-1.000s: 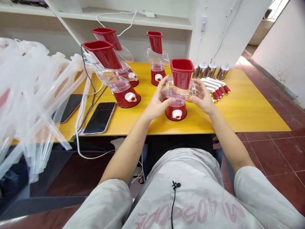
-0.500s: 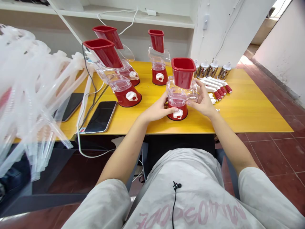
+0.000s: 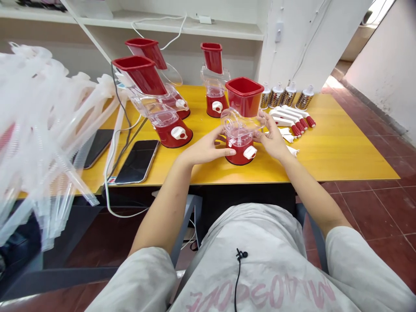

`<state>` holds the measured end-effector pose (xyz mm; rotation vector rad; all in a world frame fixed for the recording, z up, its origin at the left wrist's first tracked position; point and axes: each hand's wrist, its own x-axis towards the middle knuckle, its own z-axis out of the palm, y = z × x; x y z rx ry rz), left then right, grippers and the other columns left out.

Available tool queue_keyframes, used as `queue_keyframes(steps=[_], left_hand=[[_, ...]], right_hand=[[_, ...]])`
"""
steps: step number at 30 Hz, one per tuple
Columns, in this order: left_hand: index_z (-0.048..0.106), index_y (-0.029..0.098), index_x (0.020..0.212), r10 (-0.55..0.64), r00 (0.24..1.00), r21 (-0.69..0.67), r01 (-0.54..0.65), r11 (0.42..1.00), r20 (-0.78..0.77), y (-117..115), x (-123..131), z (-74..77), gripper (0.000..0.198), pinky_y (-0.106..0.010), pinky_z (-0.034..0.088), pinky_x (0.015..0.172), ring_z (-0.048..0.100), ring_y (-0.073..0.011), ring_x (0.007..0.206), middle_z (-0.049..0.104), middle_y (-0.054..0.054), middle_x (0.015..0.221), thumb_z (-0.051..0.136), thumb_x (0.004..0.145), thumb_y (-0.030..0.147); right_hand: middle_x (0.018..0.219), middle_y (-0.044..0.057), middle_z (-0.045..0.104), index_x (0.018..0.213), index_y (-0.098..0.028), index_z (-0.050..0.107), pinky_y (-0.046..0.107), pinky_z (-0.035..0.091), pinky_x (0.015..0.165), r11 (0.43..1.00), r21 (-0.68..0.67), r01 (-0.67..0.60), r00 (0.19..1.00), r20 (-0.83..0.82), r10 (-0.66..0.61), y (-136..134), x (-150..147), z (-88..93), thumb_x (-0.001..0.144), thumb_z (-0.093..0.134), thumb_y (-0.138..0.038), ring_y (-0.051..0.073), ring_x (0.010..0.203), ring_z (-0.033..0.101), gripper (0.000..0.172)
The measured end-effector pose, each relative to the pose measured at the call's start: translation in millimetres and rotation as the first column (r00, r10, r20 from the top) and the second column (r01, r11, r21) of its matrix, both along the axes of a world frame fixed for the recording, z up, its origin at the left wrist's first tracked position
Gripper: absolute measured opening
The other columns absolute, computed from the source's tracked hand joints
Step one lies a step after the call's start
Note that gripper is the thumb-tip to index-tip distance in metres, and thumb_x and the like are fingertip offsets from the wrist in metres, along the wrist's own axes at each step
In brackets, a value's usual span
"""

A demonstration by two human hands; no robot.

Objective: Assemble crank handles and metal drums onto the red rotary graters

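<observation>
A rotary grater (image 3: 241, 130) stands upright on the yellow table, with a red hopper on top, a clear body and a red base with a white knob. My left hand (image 3: 208, 147) holds it from the left, thumb across the red base. On its other side, my right hand (image 3: 271, 138) grips the clear body near the base, fingertips partly behind it. Just right of my right hand lie white crank handles (image 3: 294, 119) with red grips and small white parts (image 3: 287, 134).
Several metal grater drums (image 3: 290, 93) stand at the back right. More red graters (image 3: 169, 123) stand at the left and behind (image 3: 216, 102). A phone (image 3: 138, 161), cables (image 3: 108, 190) and a pile of translucent plastic tubes (image 3: 61, 130) occupy the left side.
The grater has turned on the table between my hands, so its white knob now faces toward the right. Both hands have stayed around it.
</observation>
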<state>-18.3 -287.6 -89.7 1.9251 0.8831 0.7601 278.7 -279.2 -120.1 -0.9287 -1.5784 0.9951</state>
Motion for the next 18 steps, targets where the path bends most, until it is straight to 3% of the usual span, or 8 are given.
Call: queue_keyframes(steps=[3,6,9,12,15,18], left_hand=[[0.052,0.027,0.174,0.028,1.000,0.011,-0.028,1.000,-0.002,1.2,-3.9,1.7,0.118,-0.073,0.062,0.126,0.072,-0.0453,0.149,0.065,-0.022,0.171,0.107,0.077,0.068],[0.039,0.035,0.182,0.039,0.993,0.079,-0.047,0.996,0.108,6.2,-3.4,-1.3,0.139,-0.074,0.062,0.126,0.067,-0.0470,0.155,0.052,-0.024,0.181,0.112,0.069,0.068],[0.034,0.041,0.184,-0.001,0.974,0.182,-0.042,0.982,0.228,11.1,3.0,-5.0,0.148,-0.076,0.059,0.129,0.061,-0.0502,0.163,0.044,-0.023,0.186,0.113,0.063,0.073],[0.031,0.045,0.184,-0.027,0.954,0.266,-0.056,0.962,0.300,10.5,15.0,-7.4,0.150,-0.075,0.057,0.131,0.052,-0.0522,0.170,0.046,-0.022,0.182,0.113,0.062,0.077],[0.029,0.045,0.184,-0.002,0.942,0.295,-0.103,0.950,0.336,4.7,28.5,-8.7,0.141,-0.072,0.059,0.130,0.056,-0.0495,0.168,0.051,-0.020,0.177,0.109,0.072,0.077],[0.035,0.042,0.180,0.047,0.937,0.279,-0.151,0.948,0.347,0.1,36.8,-9.3,0.124,-0.069,0.062,0.127,0.068,-0.0447,0.156,0.056,-0.019,0.170,0.105,0.082,0.072]], right_hand=[[0.187,0.013,0.051,0.176,-0.043,0.047,0.068,0.067,0.124,0.994,0.060,0.091,0.994,0.051,-0.094,-0.7,19.1,6.9,0.087,0.089,-0.087,0.041,0.153,0.071,0.108],[0.167,0.013,0.069,0.162,-0.037,0.063,0.065,0.066,0.126,0.949,0.190,0.251,0.960,0.077,-0.269,-1.9,64.1,23.1,0.093,0.087,-0.073,0.040,0.148,0.074,0.081],[0.143,0.014,0.081,0.138,-0.030,0.077,0.064,0.069,0.118,0.866,0.238,0.440,0.871,0.123,-0.476,-2.9,121.2,35.3,0.097,0.082,-0.060,0.037,0.126,0.083,0.050],[0.126,0.014,0.085,0.126,-0.025,0.081,0.065,0.071,0.110,0.786,0.223,0.576,0.768,0.180,-0.614,-2.0,164.4,33.8,0.098,0.078,-0.051,0.035,0.108,0.085,0.038],[0.120,0.015,0.087,0.121,-0.022,0.081,0.065,0.069,0.112,0.757,0.218,0.617,0.729,0.204,-0.653,3.5,178.3,23.5,0.096,0.073,-0.042,0.033,0.104,0.084,0.033],[0.119,0.014,0.087,0.120,-0.023,0.082,0.066,0.067,0.117,0.814,0.201,0.545,0.748,0.321,-0.581,18.6,168.5,18.4,0.094,0.074,-0.036,0.032,0.105,0.082,0.030]])
